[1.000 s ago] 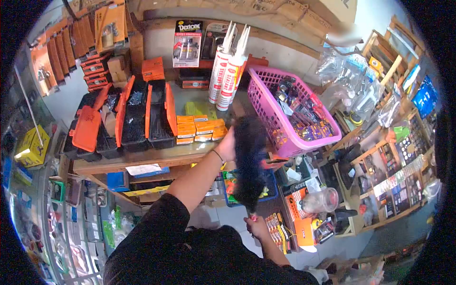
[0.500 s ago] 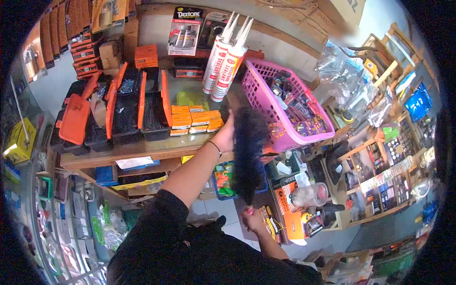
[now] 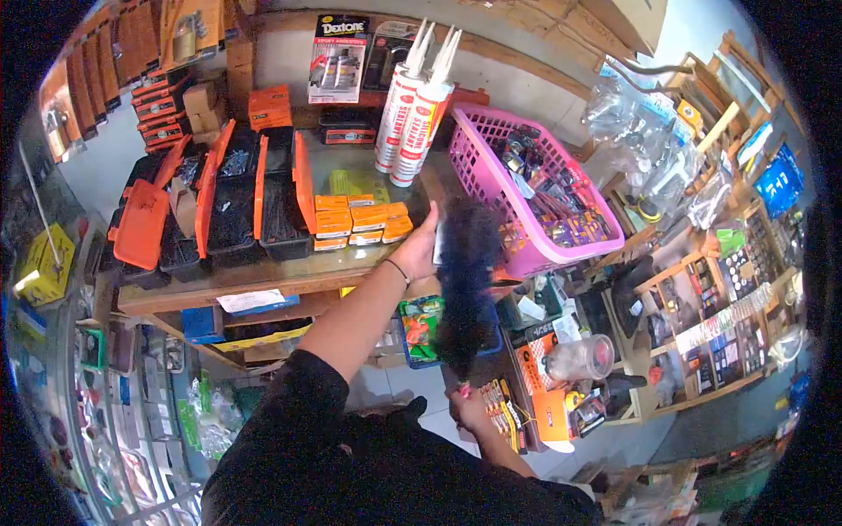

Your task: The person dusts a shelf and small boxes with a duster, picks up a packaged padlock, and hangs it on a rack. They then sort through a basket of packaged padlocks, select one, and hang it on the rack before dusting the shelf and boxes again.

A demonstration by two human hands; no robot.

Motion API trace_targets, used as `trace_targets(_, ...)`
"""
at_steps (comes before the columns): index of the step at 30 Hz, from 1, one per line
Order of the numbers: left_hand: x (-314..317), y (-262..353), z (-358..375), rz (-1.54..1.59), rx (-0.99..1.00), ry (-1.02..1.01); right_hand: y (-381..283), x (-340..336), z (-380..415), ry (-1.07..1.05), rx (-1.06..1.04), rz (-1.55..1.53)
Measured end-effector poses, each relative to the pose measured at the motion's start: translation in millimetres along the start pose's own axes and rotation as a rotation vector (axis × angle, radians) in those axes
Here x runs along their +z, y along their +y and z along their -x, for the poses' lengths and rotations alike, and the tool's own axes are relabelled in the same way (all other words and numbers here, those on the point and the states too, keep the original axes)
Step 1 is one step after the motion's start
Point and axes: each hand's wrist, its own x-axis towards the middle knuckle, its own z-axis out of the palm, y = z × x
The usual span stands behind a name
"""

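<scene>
A fluffy black duster (image 3: 469,285) stands upright before me, its pinkish handle end at the bottom. My right hand (image 3: 472,410) is closed around that handle, low down over the floor. By the counter edge, my left hand (image 3: 423,245) is raised beside the duster's fluffy head, thumb side up. A pale, flat edge shows against its palm; the duster hides the fingers and most of that thing, so I cannot tell what it is. Small orange-and-white boxes (image 3: 364,221) are stacked left of this hand, and two silicone sealant tubes (image 3: 417,131) stand behind them.
A pink basket (image 3: 535,210) full of small packets sits right of the duster. Black bins with orange lids (image 3: 143,223) line the wooden counter (image 3: 210,289). Below is a blue tray (image 3: 408,346) of colourful items. Shelves with goods (image 3: 702,324) stand at right.
The view has shifted slightly. The duster and both hands keep nearly the same places, and more of the pale edge shows beside my left palm.
</scene>
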Motion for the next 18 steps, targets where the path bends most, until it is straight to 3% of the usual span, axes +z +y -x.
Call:
trace_targets(1, -6, -4, -5, 0.044, 0.139, -0.023, -2, 2, 3, -0.050, -0.005, 0.143)
trace_targets(3, -7, 4, 4, 0.012, 0.043, -0.414, 4, 1, -2, -0.050, -0.071, 0.170)
trace_targets(4, -1, 6, 7, 0.127, -0.008, -0.545, 6, -2, -5, -0.008, -0.046, 0.015)
trace_targets(5, 7, 3, 9, 0.033, -0.019, 0.080, 9, -2, -7, 0.032, -0.019, -0.140)
trace_targets(7, 2, 1, 2, 0.063, 0.019, 0.040, 6, 4, -2, 0.018, 0.015, -0.155)
trace_targets(9, -19, 1, -4, 0.206, -0.005, -0.451, 8, 9, 0, 0.015, -0.053, 0.151)
trace_targets(11, -23, 3, -4, 0.040, 0.013, -0.443, 2, 8, 0, 0.020, -0.066, 0.113)
trace_targets(13, 9, 1, 7, 0.046, 0.008, 0.091, -1, 9, -2, 0.087, -0.022, -0.122)
trace_targets(15, 0, 2, 1, 0.052, 0.025, 0.051, 13, 10, -6, 0.060, -0.037, -0.015)
trace_targets(17, -47, 1, -19, 0.235, -0.123, -0.528, 11, 17, -1, -0.005, -0.054, 0.127)
trace_targets(18, -50, 2, -22, 0.162, -0.134, -0.610, 9, 16, -2, 0.004, -0.027, 0.011)
